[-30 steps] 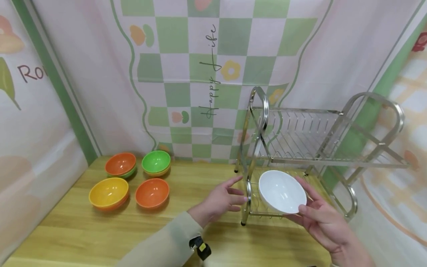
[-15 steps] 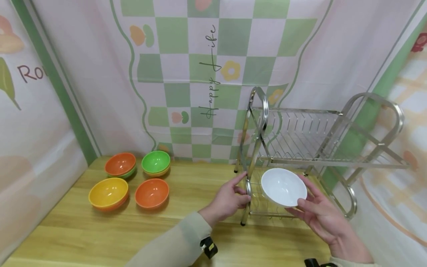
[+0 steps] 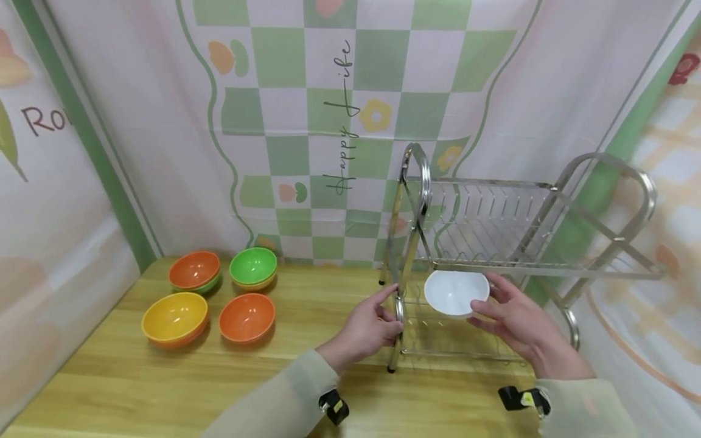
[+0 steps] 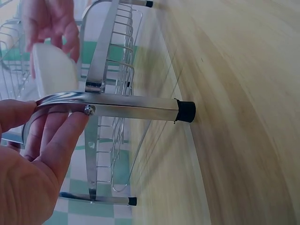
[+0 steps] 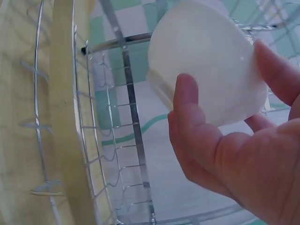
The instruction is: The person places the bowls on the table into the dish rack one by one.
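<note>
The worktop [image 3: 312, 304] underlies everything; the two-tier rack [image 3: 425, 188] stands on it towards three o'clock, and a hard bump could skid it. At the rack's nine o'clock, my left grip [image 3: 368, 333] closes thumb and fingers on its end frame [image 4: 140, 107]; that should steady it, though a heavy pull might drag it askew. My right grip [image 3: 520, 325], at the four o'clock of the white bowl [image 3: 456, 293], pinches that bowl from one side only, so the smooth wall could twist loose. The coloured bowls [image 3: 175, 316] sit at nine o'clock, well apart from any knock. The white bowl itself is between the tiers, tilted mouth towards me, its top edge hidden by the front rail [image 3: 547, 269] (touching or just behind, I can't tell). Lifting it could jam that edge and lever it free.
</note>
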Demonstrator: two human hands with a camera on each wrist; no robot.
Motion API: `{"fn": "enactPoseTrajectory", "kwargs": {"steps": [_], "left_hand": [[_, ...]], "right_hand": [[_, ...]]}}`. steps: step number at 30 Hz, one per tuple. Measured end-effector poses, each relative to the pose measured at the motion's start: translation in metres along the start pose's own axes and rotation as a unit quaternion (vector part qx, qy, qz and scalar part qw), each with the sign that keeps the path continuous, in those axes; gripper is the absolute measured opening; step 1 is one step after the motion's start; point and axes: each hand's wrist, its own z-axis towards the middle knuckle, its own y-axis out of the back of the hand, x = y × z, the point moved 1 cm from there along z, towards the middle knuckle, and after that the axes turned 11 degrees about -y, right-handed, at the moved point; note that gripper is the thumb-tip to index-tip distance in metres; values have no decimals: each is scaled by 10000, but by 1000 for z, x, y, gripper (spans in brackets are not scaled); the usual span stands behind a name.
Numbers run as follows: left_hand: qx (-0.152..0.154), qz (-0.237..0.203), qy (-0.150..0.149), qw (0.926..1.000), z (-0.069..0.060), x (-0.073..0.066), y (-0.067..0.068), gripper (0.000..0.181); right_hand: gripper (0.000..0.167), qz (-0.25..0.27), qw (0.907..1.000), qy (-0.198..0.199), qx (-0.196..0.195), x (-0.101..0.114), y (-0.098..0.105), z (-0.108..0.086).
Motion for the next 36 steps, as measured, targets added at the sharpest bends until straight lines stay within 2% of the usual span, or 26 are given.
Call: {"fn": "enactPoseTrajectory", "kwargs": {"steps": [5,10,13,16,18,26,31,36], "left_hand": [[38,17,10,10000,-4,1,4,85],[139,40,80,9999,-9,1,8,85],[127,88,81,9998,-12,0,12,85],[130,128,60,9998,-12,-1,16,85],[155,169,60,9997,-13,-2,18,85],[133,118,268,9995,-16,-5,18,84],[169,146,310,9993,-15,-5,18,82],[234,214,252,9992,-14,-5,18,81]], "right_hand": [[86,-964,9937,-371,-432,7,-12,17],[90,-1964,9718,-893,-949,12,-22,33],[92,-2297,9652,-947,-814,16,-30,47],[93,-2434,9643,-925,-481,19,-39,61],[92,-2636,9593,-928,-397,21,-44,68],[86,-3292,9388,-883,-492,25,-57,83],[85,-3901,9157,-734,-626,28,-67,86],[86,-4645,8800,-453,-883,31,-76,89]]}}
